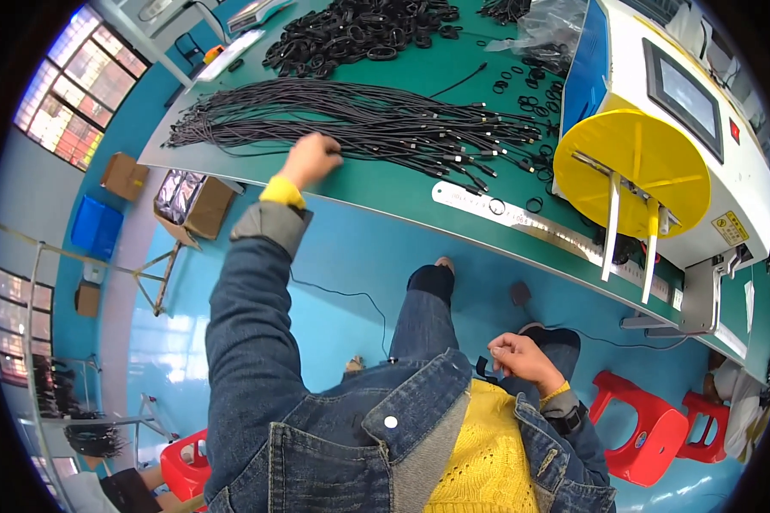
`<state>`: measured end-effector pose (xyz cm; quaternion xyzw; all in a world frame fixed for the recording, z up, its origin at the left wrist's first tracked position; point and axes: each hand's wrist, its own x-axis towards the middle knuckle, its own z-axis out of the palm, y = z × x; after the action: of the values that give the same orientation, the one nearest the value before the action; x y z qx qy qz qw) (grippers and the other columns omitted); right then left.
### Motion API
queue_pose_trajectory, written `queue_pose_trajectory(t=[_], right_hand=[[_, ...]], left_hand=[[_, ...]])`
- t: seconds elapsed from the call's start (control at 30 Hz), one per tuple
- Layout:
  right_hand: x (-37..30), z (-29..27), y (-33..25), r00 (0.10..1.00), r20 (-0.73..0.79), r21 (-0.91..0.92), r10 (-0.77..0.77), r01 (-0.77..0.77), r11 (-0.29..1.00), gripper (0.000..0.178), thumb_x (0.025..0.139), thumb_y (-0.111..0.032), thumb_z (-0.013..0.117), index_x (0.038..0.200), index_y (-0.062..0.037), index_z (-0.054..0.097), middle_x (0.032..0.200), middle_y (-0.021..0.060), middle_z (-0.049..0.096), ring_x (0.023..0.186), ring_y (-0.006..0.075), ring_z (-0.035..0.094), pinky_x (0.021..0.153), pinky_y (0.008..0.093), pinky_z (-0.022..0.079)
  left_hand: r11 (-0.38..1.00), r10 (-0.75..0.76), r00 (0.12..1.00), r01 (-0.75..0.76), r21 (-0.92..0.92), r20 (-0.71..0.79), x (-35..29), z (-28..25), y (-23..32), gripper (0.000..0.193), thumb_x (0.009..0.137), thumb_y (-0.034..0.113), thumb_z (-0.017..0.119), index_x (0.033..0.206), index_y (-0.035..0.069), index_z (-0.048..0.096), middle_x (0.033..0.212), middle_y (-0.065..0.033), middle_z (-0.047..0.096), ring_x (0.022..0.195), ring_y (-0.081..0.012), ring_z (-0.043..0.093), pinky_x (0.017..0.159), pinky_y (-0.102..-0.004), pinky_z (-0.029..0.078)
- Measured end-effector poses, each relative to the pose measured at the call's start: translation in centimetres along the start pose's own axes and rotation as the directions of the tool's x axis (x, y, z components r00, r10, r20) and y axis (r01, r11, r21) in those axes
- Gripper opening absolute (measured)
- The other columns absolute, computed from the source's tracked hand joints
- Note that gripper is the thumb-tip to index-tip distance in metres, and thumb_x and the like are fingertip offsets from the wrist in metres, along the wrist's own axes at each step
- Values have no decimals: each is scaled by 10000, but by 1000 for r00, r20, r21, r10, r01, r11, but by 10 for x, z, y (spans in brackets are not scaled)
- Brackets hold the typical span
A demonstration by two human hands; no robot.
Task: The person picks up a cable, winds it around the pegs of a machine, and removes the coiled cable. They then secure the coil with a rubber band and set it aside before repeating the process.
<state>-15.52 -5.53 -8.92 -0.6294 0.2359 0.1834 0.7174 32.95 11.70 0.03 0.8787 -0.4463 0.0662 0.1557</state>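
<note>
A long bundle of black cables (376,115) with small metal-tipped connectors at the right ends lies across the green table. Over its near edge is my left hand (312,161), fingers bent and slightly blurred; whether a cable is between them cannot be made out. Low in front of my body, my right hand (529,361) is closed, with a small black band (484,369) sticking out at its fingertips. Right of the cables stands a white machine (719,162) with a yellow disc (633,171) and two upright prongs below it.
Black coils (359,38) are heaped at the table's back, and loose black rings (535,107) lie beside the machine. A steel ruler (522,221) runs along the table's front edge. Red stools (642,427) stand at lower right, and an open carton (192,205) at left.
</note>
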Motion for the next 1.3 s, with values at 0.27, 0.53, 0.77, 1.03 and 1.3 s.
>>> queue_pose_trajectory(t=[0.27, 0.53, 0.77, 1.03, 1.3], right_hand=[[-2, 3, -2, 1000, 24, -42, -17, 18, 999, 183, 876, -168, 534, 976, -17, 556, 672, 28, 581, 548, 63, 513, 488, 191, 415], [-31, -1, -45, 571, -479, -264, -667, 631, 729, 489, 811, -47, 561, 1270, -22, 393, 1000, 104, 565, 730, 86, 522, 553, 206, 439], [-64, 12, -91, 383, -272, -800, -883, 420, 429, 545, 768, -90, 638, 1261, -33, 414, 1070, 142, 562, 825, 219, 562, 646, 287, 477], [-85, 6, -65, 387, -202, -910, -900, 265, 319, 405, 732, -61, 635, 1121, -39, 526, 920, 137, 583, 809, 294, 572, 652, 350, 478], [-137, -13, -119, 85, -150, -988, -985, 20, 153, 265, 710, -8, 638, 967, -48, 589, 833, 110, 586, 769, 288, 577, 653, 351, 480]], left_hand=[[986, 151, 980, -159, -51, -129, -32, -11, 53, 86, 790, 120, 601, 861, 73, 611, 735, -86, 557, 730, -270, 547, 713, -352, 435], [826, 392, 895, -445, -346, -214, -107, -98, 182, 126, 759, 36, 617, 881, 67, 625, 664, -53, 531, 620, -217, 478, 582, -309, 384], [762, 372, 886, -461, -454, -276, -124, -96, 218, 141, 755, 7, 622, 888, 48, 641, 666, -46, 539, 611, -177, 456, 553, -281, 360], [814, 288, 930, -363, -454, -228, -116, -85, 244, 157, 787, 13, 595, 943, 13, 617, 766, -88, 577, 681, -213, 518, 619, -291, 407], [605, 643, 688, -725, -329, -337, -118, -74, 357, 269, 731, -23, 589, 997, 8, 610, 807, -109, 600, 715, -261, 575, 646, -306, 458]])
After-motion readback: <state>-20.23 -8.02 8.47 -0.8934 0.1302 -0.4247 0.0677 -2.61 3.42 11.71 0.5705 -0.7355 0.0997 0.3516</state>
